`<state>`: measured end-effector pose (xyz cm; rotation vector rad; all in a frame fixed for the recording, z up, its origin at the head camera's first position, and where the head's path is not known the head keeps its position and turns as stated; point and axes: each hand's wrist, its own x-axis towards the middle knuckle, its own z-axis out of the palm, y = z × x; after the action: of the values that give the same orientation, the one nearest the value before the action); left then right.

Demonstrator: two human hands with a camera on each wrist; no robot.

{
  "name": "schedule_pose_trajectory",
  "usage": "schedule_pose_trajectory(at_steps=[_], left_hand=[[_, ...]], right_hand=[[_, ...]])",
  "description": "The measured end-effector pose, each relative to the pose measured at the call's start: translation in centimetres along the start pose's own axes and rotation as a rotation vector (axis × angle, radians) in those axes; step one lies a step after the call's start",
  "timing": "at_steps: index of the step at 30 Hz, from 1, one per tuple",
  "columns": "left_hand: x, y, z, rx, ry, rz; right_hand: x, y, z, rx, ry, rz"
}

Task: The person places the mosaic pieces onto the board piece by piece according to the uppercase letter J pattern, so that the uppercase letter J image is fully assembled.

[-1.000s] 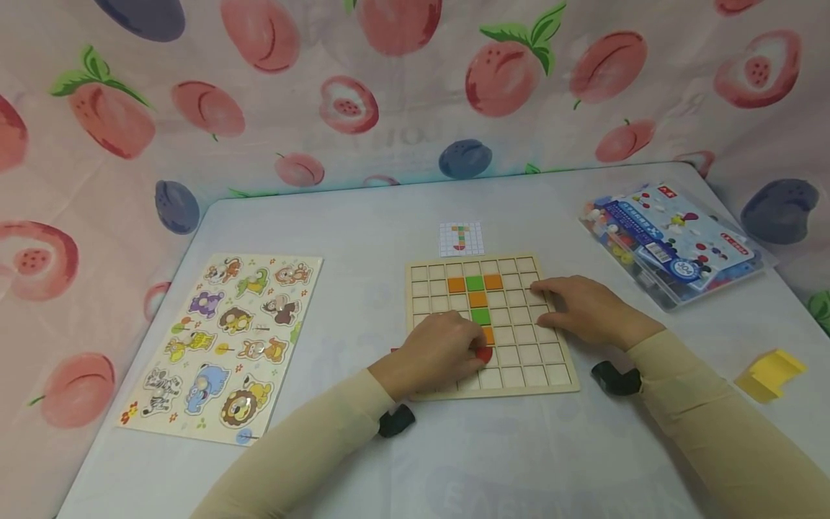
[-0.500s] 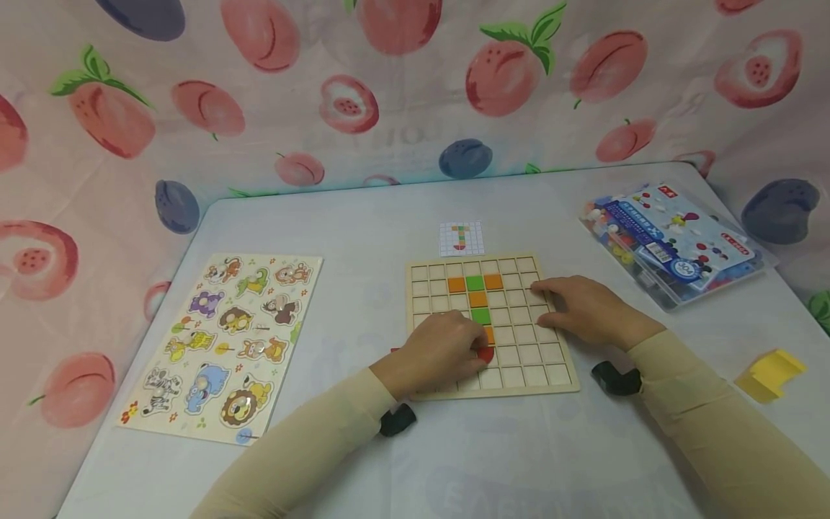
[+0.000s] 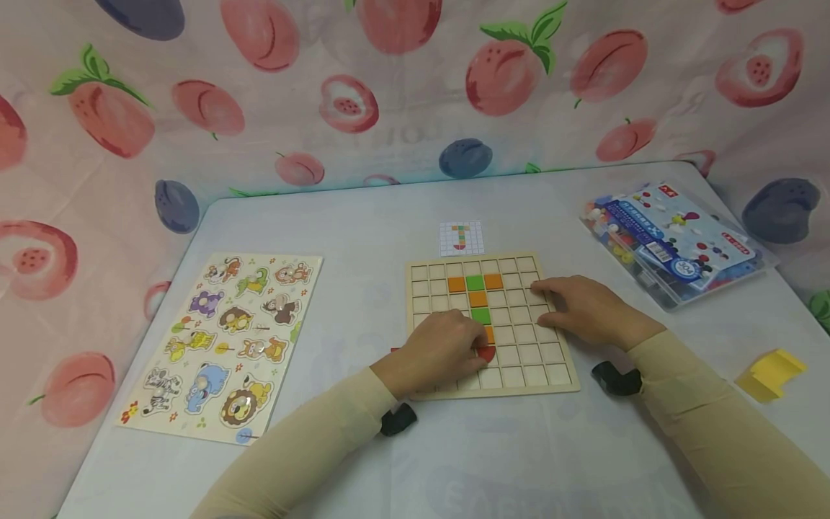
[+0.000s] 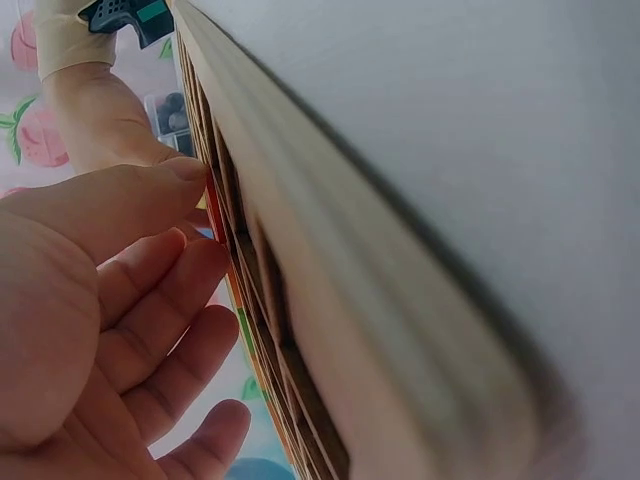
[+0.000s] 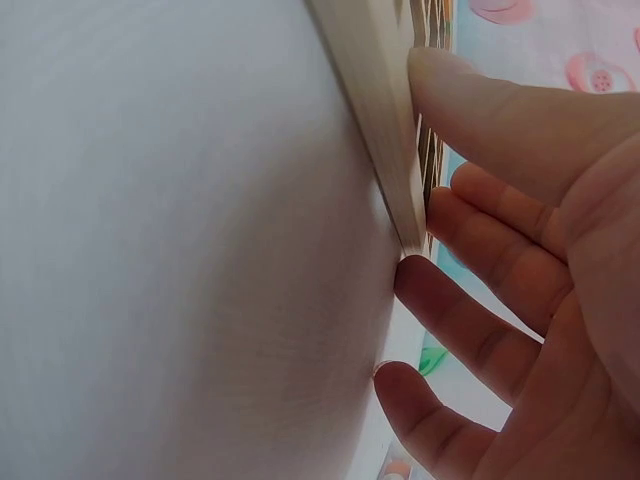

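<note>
A wooden grid board point(image 3: 528, 355) lies flat in the middle of the table. Set in its cells are orange and green square tiles in a T shape, among them a green tile point(image 3: 475, 283) and an orange tile point(image 3: 493, 282). Below the stem, my left hand point(image 3: 437, 351) pinches a red rounded piece point(image 3: 486, 354) between thumb and fingers at the grid; the left wrist view shows its red edge point(image 4: 213, 203) by the thumb tip. My right hand point(image 3: 586, 311) rests with extended fingers against the board's right edge. In the right wrist view its thumb point(image 5: 480, 105) touches the frame.
A small pattern card point(image 3: 461, 238) lies behind the board. An animal puzzle board point(image 3: 220, 346) is at left. At right are a clear box of coloured pieces point(image 3: 677, 245) and a yellow block point(image 3: 770, 375). Something red point(image 3: 394, 350) shows by my left wrist.
Hardly anything differs. The left hand has shifted very slightly to the right with the red piece; the right hand and the board stay where they were.
</note>
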<state>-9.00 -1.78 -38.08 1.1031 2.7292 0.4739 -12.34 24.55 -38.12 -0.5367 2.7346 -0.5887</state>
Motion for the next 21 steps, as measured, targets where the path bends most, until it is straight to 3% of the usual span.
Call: schedule_pose_trajectory(at_steps=[12,21], left_hand=[[-0.03,0.12,-0.04,-0.002,0.027,0.026],[-0.5,-0.15,-0.73,0.008,-0.019,-0.015]], right_hand=[[0.0,0.01,-0.04,0.008,-0.002,0.0],[0.02,0.09,0.0,-0.001,0.0,-0.003]])
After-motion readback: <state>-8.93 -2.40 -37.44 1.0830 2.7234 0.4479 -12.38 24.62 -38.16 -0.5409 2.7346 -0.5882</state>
